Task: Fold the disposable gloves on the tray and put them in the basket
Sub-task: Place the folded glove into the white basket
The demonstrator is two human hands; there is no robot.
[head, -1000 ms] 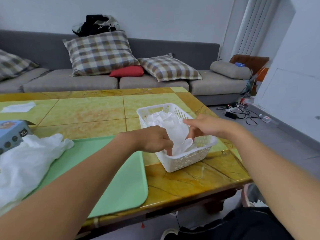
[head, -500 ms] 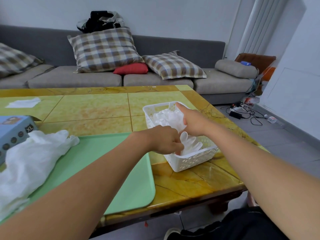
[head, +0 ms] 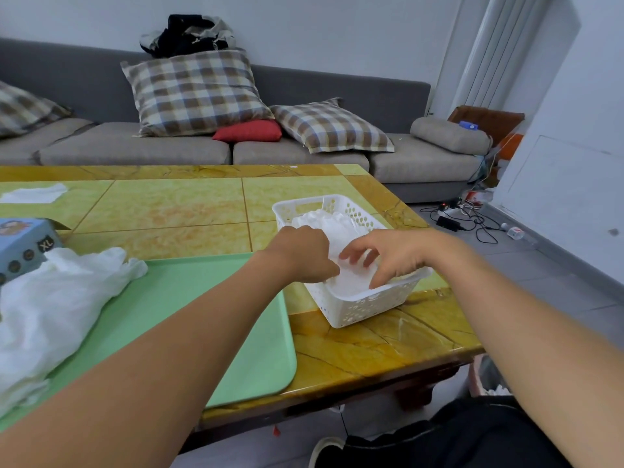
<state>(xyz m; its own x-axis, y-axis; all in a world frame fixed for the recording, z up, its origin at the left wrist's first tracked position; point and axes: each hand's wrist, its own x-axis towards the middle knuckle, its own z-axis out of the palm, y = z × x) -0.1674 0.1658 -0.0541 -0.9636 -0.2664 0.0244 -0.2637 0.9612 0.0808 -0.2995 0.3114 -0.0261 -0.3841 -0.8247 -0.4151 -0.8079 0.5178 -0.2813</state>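
Blue box (head: 23, 243) marked "XL" beside tray (head: 202, 315)

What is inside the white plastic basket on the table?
The white perforated plastic basket holds thin white disposable gloves. The left hand and right hand reach in over them, covering the middle, so their number and the basket floor cannot be seen.

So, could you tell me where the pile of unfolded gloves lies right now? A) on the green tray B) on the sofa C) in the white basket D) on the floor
A: the loose pile of gloves lies on the green tray, left of the white basket.
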